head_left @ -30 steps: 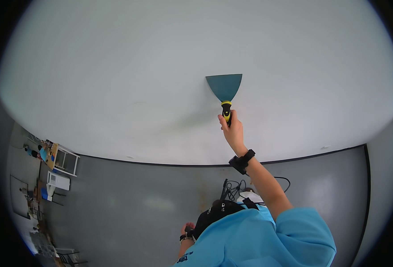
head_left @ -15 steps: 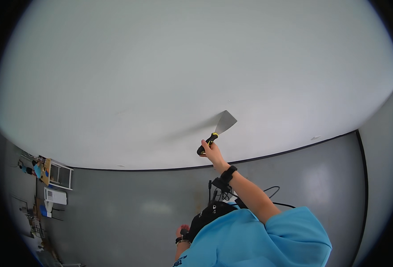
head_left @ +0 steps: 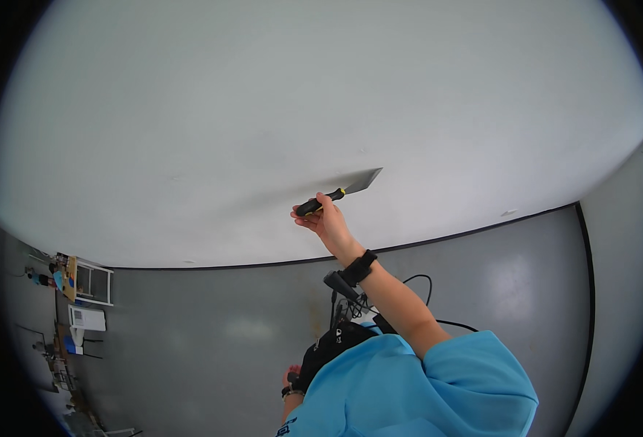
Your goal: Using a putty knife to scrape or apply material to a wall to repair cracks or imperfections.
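My right hand (head_left: 327, 218), with a black strapped device on its wrist, grips a putty knife by its black-and-yellow handle (head_left: 314, 205). The knife's grey metal blade (head_left: 362, 182) is tilted up to the right, close to the white wall (head_left: 190, 102), where it casts a long shadow; whether it touches is unclear. My left hand (head_left: 292, 377) hangs low beside my body, partly hidden by a black pouch (head_left: 321, 353), its fingers too small and hidden to make out.
Grey floor (head_left: 190, 328) runs below the wall's dark baseboard. A side wall (head_left: 616, 255) stands at the right. At the far left are a person (head_left: 43, 280), a wooden-topped white-framed table (head_left: 88, 280) and a white appliance (head_left: 86, 317). Black cables (head_left: 427, 291) loop around my body.
Since a second ago, my right hand has moved left, turning the knife from upright, blade face showing, to nearly sideways. In the last half second it rose slightly.
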The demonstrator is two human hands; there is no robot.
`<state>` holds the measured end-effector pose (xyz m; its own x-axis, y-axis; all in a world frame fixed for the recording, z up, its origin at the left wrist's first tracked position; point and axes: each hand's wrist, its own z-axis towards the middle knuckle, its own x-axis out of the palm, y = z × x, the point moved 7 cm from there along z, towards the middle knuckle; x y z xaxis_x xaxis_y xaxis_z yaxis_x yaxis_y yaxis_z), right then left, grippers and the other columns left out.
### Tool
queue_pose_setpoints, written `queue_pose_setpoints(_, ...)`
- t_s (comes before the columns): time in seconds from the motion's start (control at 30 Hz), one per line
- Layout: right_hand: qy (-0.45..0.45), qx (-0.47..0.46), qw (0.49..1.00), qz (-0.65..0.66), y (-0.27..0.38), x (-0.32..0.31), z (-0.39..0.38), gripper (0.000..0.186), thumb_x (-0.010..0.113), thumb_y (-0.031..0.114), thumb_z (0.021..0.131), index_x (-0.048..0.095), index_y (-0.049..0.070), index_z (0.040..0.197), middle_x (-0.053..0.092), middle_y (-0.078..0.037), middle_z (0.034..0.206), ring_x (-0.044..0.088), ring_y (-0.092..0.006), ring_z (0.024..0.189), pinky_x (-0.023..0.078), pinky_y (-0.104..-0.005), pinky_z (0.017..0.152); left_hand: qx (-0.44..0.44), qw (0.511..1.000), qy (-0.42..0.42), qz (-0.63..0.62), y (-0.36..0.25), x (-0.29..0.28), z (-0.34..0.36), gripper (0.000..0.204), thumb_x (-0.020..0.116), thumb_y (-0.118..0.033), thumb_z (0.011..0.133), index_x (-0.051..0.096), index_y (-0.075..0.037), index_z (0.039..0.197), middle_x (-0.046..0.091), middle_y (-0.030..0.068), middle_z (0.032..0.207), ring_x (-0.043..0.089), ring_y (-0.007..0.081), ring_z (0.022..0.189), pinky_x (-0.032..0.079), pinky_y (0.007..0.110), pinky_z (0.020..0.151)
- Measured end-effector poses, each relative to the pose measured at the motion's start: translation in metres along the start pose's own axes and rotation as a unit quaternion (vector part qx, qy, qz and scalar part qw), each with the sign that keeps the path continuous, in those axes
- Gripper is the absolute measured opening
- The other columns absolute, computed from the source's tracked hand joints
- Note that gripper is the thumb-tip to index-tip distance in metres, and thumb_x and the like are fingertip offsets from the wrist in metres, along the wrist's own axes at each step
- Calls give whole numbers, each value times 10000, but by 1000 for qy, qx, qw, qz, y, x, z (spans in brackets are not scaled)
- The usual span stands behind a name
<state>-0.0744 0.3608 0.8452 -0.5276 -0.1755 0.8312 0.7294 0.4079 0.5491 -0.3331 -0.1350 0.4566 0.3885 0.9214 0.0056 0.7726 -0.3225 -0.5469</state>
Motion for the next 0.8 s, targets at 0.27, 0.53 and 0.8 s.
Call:
queue_pose_setpoints(0.27, -40, 10, 999, 7, 7, 6, -2, 326, 428, 334, 955, 506, 21, 906, 635, -188, 932, 637, -267, 885, 516, -357, 808, 8, 1000, 4, 15, -25, 0, 1, 366, 468, -162, 930, 453, 35, 1239, 560, 175, 1132, 591, 331, 981, 513, 451, 856)
queue_pose_setpoints(0.53, -272, -80, 957, 67, 38, -112, 9, 270, 454, 346, 889, 418, 81, 858, 572, -135, 744, 553, -211, 621, 448, -311, 571, 16, 1000, 15, 7, -54, -7, -1, 379, 466, -161, 932, 442, 43, 1251, 553, 180, 1149, 588, 336, 997, 512, 452, 871)
queue_pose_setpoints(0.8, -288, -148, 943, 76, 49, -155, -8, 262, 459, 357, 890, 381, 113, 948, 493, -106, 697, 430, -168, 542, 355, -290, 505, 33, 997, 21, 70, -57, -1, 7, 408, 458, -148, 935, 409, 68, 1277, 531, 199, 1188, 575, 344, 1031, 507, 444, 899)
